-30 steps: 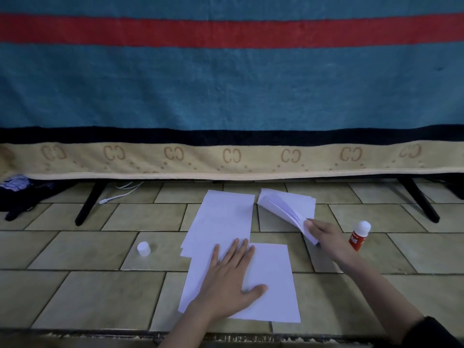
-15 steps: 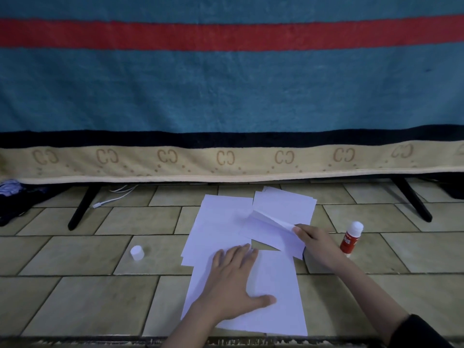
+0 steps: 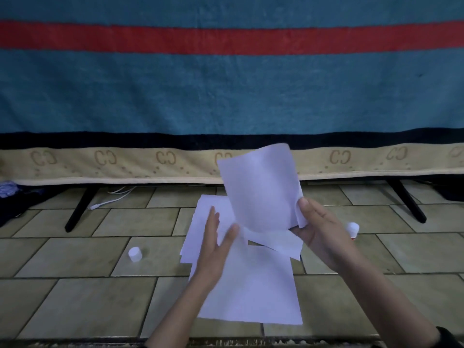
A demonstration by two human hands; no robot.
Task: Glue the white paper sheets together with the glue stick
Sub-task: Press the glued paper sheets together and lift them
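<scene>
Right hand [image 3: 317, 228] pinches a raised sheet [image 3: 261, 189]; left hand [image 3: 213, 243], fingers straight, sits by its lower edge. Another sheet [image 3: 253, 292] lies beneath both hands, cap [image 3: 135, 254] left of them, glue stick [image 3: 352, 229] behind the right

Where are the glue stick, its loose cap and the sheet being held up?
glue stick [image 3: 352, 228]: head view, its white top, beside the wrist.
cap [image 3: 135, 254]: head view, its side, on the floor tile.
raised sheet [image 3: 261, 187]: head view, middle of its face.
</scene>
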